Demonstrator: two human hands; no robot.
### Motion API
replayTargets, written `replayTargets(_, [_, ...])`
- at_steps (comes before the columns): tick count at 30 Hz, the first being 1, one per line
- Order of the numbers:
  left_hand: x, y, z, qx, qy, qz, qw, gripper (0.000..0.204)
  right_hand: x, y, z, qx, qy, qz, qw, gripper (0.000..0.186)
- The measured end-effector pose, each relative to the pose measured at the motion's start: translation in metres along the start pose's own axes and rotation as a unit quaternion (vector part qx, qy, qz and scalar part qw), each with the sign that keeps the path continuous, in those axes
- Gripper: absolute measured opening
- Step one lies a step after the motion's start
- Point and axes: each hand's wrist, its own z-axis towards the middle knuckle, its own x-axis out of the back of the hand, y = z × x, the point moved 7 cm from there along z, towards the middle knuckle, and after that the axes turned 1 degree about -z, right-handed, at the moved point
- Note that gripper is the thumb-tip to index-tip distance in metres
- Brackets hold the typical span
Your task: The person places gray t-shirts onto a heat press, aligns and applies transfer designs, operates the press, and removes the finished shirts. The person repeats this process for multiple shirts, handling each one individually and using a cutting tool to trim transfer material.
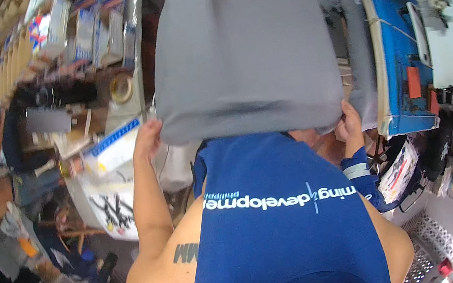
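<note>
A large grey cloth hangs spread in front of me, its lower edge at chest height. My left hand grips the cloth's lower left corner, fingers curled over the hem. My right hand pinches the lower right corner, with a blue sleeve cuff below the wrist. Below the cloth shows my blue sleeveless top with white lettering. Most of the work surface behind the cloth is hidden.
A cluttered bench with boxes, a tape roll and a blue-and-white box stands at the left. A blue padded board lies at the right. Perforated metal flooring shows at lower right.
</note>
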Motion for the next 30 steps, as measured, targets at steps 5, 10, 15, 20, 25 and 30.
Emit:
replayTargets(5, [0.001,0.006,-0.008,-0.032,-0.024,-0.028,0.999,0.035,0.004,0.001,-0.001,0.033,-0.008,-0.012,0.999,0.03])
replayTargets(10, [-0.016,0.013,-0.003,-0.097,-0.068,-0.15,0.982,0.04,0.004,-0.003,-0.005,0.063,-0.014,0.002,0.998,0.03])
replayTargets(15, [-0.024,-0.011,0.02,-0.074,-0.015,-0.018,0.997,0.033,-0.003,0.02,0.01,0.029,-0.015,-0.076,0.997,0.029])
replayTargets(20, [-0.05,0.026,0.022,-0.167,0.142,0.264,0.939,0.026,-0.038,0.019,0.02,0.064,-0.026,-0.42,0.905,0.035])
replayTargets(25, [-0.08,0.085,-0.021,-0.209,0.204,0.175,0.94,0.032,-0.073,-0.046,-0.014,0.109,0.072,-0.277,0.952,0.025])
replayTargets(30, [-0.123,0.118,-0.042,-0.265,0.214,0.31,0.888,0.035,-0.124,-0.078,-0.034,0.205,0.079,-0.563,0.797,0.031])
